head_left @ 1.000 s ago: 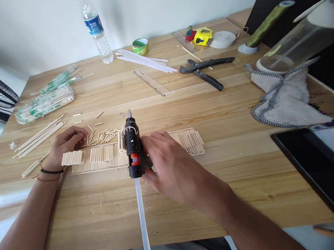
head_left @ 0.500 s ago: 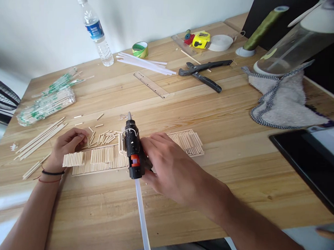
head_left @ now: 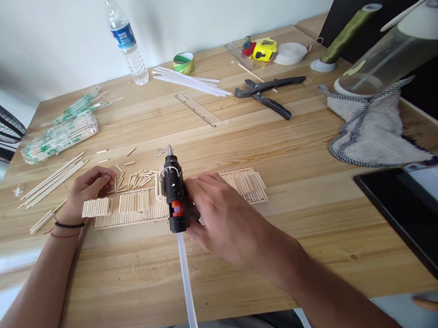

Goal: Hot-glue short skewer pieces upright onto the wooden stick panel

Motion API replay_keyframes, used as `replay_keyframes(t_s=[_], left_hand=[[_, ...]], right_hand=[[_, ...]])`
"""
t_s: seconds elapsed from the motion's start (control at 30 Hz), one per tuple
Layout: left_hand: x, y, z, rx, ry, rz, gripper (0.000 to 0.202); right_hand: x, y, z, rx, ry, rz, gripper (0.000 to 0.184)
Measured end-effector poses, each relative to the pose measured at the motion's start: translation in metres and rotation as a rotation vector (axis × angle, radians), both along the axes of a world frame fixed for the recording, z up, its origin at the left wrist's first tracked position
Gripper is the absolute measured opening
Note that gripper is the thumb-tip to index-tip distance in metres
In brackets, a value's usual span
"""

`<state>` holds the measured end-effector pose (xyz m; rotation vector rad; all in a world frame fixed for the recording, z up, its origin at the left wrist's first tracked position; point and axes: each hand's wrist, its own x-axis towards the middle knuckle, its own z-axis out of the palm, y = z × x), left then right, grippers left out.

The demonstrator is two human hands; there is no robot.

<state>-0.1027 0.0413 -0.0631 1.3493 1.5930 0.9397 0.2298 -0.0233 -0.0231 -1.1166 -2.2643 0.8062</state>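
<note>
A black hot glue gun (head_left: pixel 174 196) with an orange trigger and a white glue stick out its back stands over a long panel of short wooden sticks (head_left: pixel 130 209) on the wooden table (head_left: pixel 241 150). My right hand (head_left: pixel 220 217) is wrapped round the gun's grip, nozzle pointing away from me. My left hand (head_left: pixel 85 189) rests curled at the panel's left end, fingertips on the sticks. Loose cut stick pieces (head_left: pixel 136 177) lie just behind the panel.
Long wooden sticks (head_left: pixel 53 176) and wrapped chopstick packs (head_left: pixel 58 135) lie at left. Behind are a water bottle (head_left: pixel 125 34), tape roll (head_left: pixel 184 62), white glue sticks (head_left: pixel 189 80), ruler (head_left: pixel 197 109) and black cutters (head_left: pixel 267 91). A towel (head_left: pixel 373 127) and tablet (head_left: pixel 405 211) sit at right.
</note>
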Motion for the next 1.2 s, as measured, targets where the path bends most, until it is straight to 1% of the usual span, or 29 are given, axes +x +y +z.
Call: replay_keyframes(t_s=[0.23, 0.6, 0.77, 0.9, 1.2], left_hand=[[0.0008, -0.0001, -0.0001, 0.008, 0.006, -0.002, 0.017], [-0.0057, 0.0018, -0.0058, 0.006, 0.017, 0.022, 0.014], [-0.0018, 0.0018, -0.0044, 0.014, 0.036, 0.028, 0.014], [0.0005, 0.0016, -0.0032, 0.038, 0.064, 0.031, 0.013], [0.0006, 0.002, -0.0035, 0.047, 0.049, 0.016, 0.012]], right_hand=[[0.0003, -0.0014, -0.0023, 0.023, -0.002, -0.012, 0.016], [0.0009, -0.0024, -0.0021, 0.024, -0.009, -0.006, 0.015], [0.0006, -0.0011, -0.0035, 0.04, -0.006, -0.008, 0.013], [0.0009, -0.0009, -0.0019, 0.022, -0.026, -0.005, 0.014], [0.0007, -0.0017, -0.0017, 0.008, -0.045, -0.019, 0.014]])
